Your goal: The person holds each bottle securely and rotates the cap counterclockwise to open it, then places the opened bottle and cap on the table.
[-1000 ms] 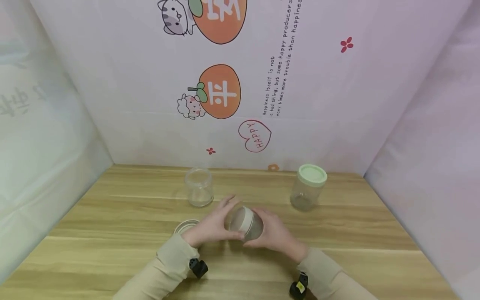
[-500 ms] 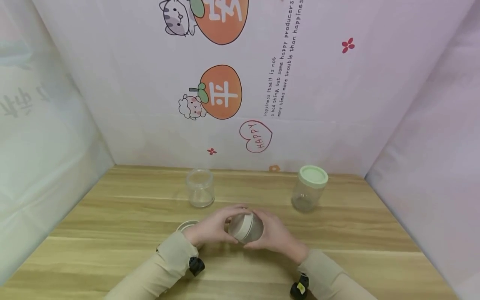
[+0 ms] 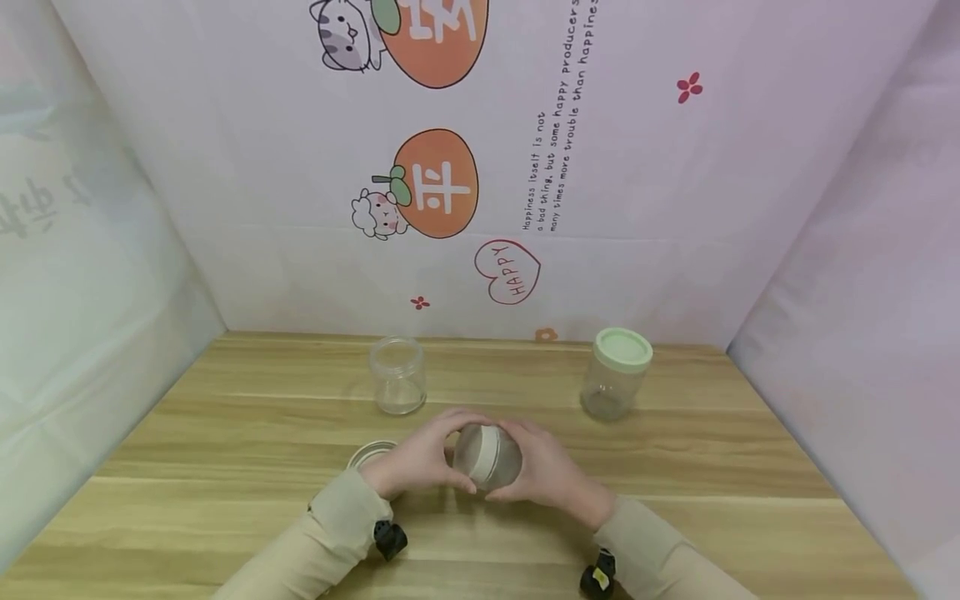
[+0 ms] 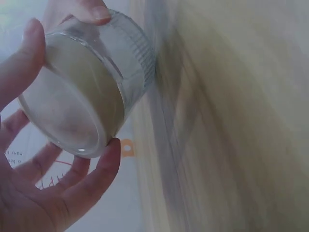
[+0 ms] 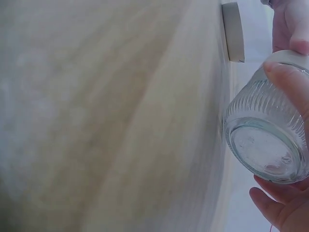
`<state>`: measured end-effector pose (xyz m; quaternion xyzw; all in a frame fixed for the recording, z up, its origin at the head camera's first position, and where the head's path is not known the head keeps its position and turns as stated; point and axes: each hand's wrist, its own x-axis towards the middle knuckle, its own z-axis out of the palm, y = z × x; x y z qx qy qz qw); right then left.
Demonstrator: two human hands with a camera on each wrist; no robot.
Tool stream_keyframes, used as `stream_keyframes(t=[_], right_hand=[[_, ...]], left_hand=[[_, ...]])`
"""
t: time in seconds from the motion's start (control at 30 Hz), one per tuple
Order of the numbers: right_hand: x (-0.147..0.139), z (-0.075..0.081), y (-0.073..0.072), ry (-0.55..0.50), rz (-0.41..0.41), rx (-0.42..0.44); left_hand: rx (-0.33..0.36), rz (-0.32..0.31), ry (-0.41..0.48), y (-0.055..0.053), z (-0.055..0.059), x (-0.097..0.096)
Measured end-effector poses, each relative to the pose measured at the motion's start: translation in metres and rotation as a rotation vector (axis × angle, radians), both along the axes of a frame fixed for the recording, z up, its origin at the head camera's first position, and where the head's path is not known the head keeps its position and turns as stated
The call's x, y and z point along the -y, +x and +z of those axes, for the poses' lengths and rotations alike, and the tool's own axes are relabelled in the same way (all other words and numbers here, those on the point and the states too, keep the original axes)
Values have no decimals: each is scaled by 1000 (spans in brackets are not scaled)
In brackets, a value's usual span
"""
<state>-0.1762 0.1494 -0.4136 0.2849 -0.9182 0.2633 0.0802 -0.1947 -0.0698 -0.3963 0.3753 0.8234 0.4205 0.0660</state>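
Observation:
A clear glass jar [image 3: 510, 460] with a ribbed lower wall is tilted on its side between my hands, its cream-rimmed lid [image 3: 487, 454] facing left. My left hand [image 3: 418, 457] grips that lid by its rim, with thumb and fingertips on opposite sides, as the left wrist view shows. Around the glass body curls my right hand [image 3: 553, 468]; in the right wrist view the jar's base [image 5: 264, 150] faces the camera. One edge of the jar appears low over or touching the table; I cannot tell which.
An open clear jar [image 3: 398, 377] stands at the back left. Another jar with a pale green lid [image 3: 617, 373] stands at the back right. A loose round lid [image 3: 370, 452] lies partly behind my left wrist on the wooden table [image 3: 225, 467]. White printed sheets enclose the sides and back.
My left fingers were lifted and spread a second ago; they have since come down around the lid's rim. The right hand keeps its hold on the jar, almost in place.

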Motion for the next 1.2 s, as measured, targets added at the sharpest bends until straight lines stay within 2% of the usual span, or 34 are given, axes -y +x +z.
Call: stream_keyframes(t=[0.07,0.13,0.37,0.6,0.83,1.07,1.2], right_hand=[[0,0,1,4,-2,-1],[0,0,2,10,-2,-5],[0,0,2,5,14,-7],[-2,0,1,2,13,-12],[-4,-1,-1,10,12,-44],[-3,-3,-1,6,3,-18],[-2,-3,-1,4,-4,2]], left_hand=[[-21,11,-8,1,0,-1],[-13,21,-5,1,-1,-2],[106,104,24,1,-4,-5],[158,151,22,2,-3,-7],[180,202,-2,1,-4,-9],[212,327,-44,5,-3,-15],[200,338,-55,7,-1,-15]])
